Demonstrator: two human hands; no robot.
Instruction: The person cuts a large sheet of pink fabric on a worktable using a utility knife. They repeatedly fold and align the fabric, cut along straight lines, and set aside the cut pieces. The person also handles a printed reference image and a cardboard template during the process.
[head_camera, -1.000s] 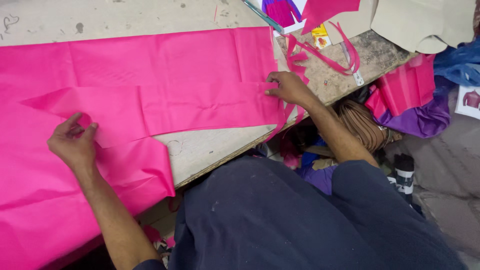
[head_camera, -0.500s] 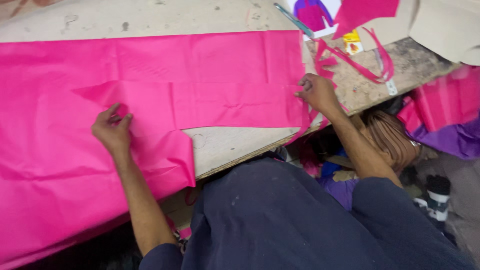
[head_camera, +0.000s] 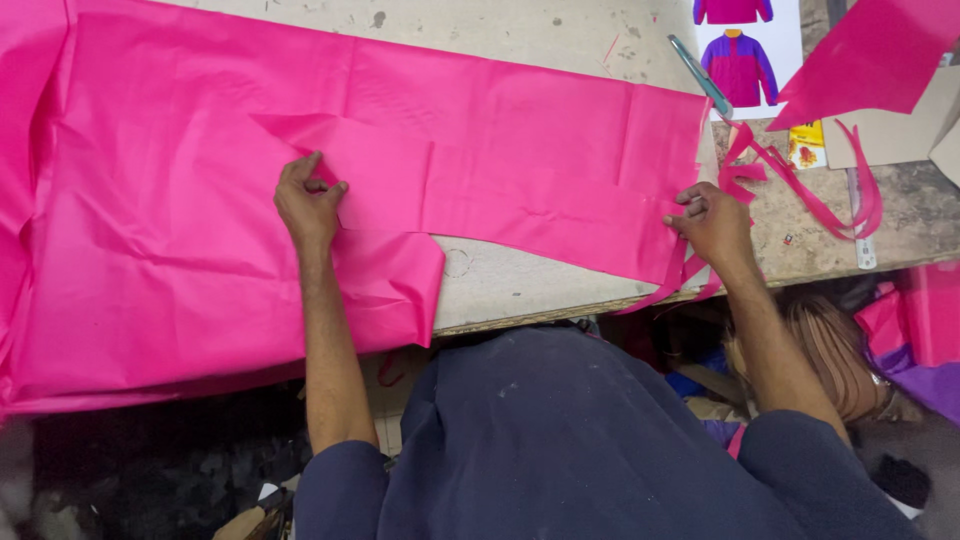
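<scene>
A large sheet of bright pink fabric (head_camera: 180, 250) lies spread over a worn worktable (head_camera: 520, 290). On top of it rests a cut pink piece (head_camera: 520, 170), long and stepped along its near edge. My left hand (head_camera: 306, 204) pinches the left end of that piece, fingers closed on the cloth. My right hand (head_camera: 712, 222) grips its right end near the table's front edge, where thin pink offcut strips (head_camera: 800, 180) trail away.
A printed sheet with pictures of a pink and purple jacket (head_camera: 745, 45) lies at the back right, beside a teal pen-like tool (head_camera: 700, 75). Another pink fabric piece (head_camera: 870, 60) and cardboard sit at the far right. Pink and purple cloth (head_camera: 925, 335) is piled below the table.
The view has shifted so the table sits further right. My left hand has slid rightward along the cut piece; my right hand still holds the piece's right end.
</scene>
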